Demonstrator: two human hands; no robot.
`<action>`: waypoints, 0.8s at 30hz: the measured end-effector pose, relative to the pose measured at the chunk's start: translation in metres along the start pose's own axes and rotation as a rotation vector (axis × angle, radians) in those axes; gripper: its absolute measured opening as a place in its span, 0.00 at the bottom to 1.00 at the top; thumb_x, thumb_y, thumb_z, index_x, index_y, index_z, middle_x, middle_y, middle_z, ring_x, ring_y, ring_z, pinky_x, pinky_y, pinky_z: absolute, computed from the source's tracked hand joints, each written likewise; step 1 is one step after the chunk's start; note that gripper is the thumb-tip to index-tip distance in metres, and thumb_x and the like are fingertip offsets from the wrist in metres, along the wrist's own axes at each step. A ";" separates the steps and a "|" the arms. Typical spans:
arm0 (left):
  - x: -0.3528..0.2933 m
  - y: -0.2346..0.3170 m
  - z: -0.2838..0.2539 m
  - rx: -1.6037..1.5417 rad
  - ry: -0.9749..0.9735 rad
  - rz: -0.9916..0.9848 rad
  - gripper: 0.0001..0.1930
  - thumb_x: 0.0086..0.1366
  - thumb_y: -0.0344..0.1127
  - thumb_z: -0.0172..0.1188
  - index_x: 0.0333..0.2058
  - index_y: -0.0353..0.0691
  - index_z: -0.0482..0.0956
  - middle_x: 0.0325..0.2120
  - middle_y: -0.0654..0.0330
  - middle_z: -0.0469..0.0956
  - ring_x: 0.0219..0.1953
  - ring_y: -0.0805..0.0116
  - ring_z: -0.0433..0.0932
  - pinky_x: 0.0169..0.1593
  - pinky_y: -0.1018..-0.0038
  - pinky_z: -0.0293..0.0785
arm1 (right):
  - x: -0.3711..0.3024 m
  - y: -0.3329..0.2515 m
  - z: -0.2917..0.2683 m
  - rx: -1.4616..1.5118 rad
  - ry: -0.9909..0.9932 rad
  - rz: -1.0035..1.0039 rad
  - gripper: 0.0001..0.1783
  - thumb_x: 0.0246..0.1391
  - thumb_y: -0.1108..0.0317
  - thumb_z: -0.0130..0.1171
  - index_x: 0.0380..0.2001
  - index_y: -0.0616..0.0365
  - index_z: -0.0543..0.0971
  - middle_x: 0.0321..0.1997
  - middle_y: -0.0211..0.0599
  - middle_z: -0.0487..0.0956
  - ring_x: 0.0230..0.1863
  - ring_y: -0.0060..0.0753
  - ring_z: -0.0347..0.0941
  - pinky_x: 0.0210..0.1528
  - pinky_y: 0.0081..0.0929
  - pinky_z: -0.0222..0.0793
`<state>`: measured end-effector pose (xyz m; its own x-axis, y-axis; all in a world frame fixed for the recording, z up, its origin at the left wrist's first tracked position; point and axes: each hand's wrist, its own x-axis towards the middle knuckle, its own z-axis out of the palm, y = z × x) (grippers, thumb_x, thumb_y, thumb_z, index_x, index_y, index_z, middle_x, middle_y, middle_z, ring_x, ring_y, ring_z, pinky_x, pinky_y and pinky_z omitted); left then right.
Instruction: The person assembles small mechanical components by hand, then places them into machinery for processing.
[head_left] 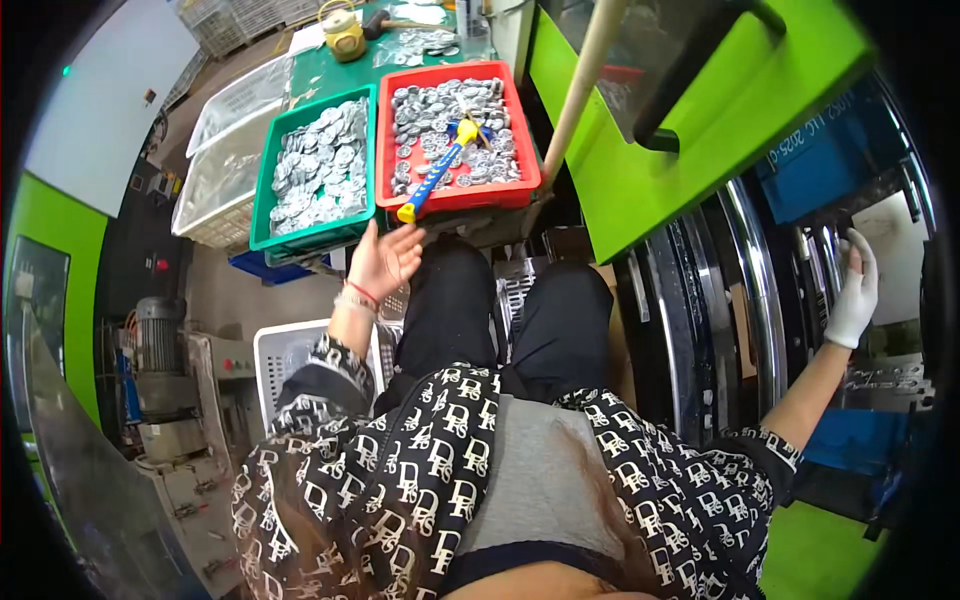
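Green tray [262, 228]: I see round metal discs, left of the red tray [528, 150].
Left hand [385, 258]: bare, fingers spread, empty, just below the trays.
Right hand [855, 290]: gloved, inside the machine [800, 180]; I can't tell the fingers' state.
Advice: I'd keep the sleeve off the rails.

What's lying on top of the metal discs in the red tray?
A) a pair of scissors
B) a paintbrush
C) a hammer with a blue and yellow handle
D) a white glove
C: a hammer with a blue and yellow handle lies slantwise across the silvery discs in the red tray, its grip end pointing toward the bare left hand.
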<state>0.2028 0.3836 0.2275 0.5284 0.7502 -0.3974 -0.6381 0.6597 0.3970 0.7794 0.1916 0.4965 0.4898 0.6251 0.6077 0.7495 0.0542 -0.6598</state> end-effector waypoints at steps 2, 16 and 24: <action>0.015 0.022 0.017 0.022 -0.113 -0.124 0.34 0.62 0.62 0.40 0.49 0.32 0.63 0.44 0.48 0.72 0.32 0.61 0.77 0.34 0.70 0.79 | -0.014 -0.042 0.024 0.042 -0.070 -0.029 0.15 0.59 0.66 0.48 0.45 0.64 0.73 0.46 0.36 0.74 0.45 0.27 0.70 0.50 0.24 0.65; 0.020 -0.058 0.126 0.669 0.039 0.201 0.10 0.63 0.42 0.48 0.27 0.43 0.66 0.14 0.67 0.66 0.10 0.81 0.58 0.12 0.83 0.55 | -0.119 -0.164 0.181 0.311 -0.806 -0.360 0.08 0.50 0.78 0.52 0.35 0.63 0.75 0.36 0.37 0.75 0.38 0.28 0.72 0.43 0.22 0.67; -0.057 -0.129 0.152 0.710 -0.140 0.453 0.12 0.59 0.31 0.54 0.40 0.38 0.62 0.20 0.65 0.69 0.14 0.80 0.66 0.15 0.82 0.62 | -0.177 -0.149 0.240 0.587 -0.938 0.145 0.30 0.51 0.61 0.58 0.53 0.64 0.63 0.47 0.40 0.71 0.48 0.30 0.68 0.52 0.29 0.63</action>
<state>0.3398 0.2624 0.3247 0.4010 0.9160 0.0126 -0.3272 0.1304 0.9359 0.4743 0.2602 0.3808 -0.1610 0.9822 0.0970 0.2642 0.1376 -0.9546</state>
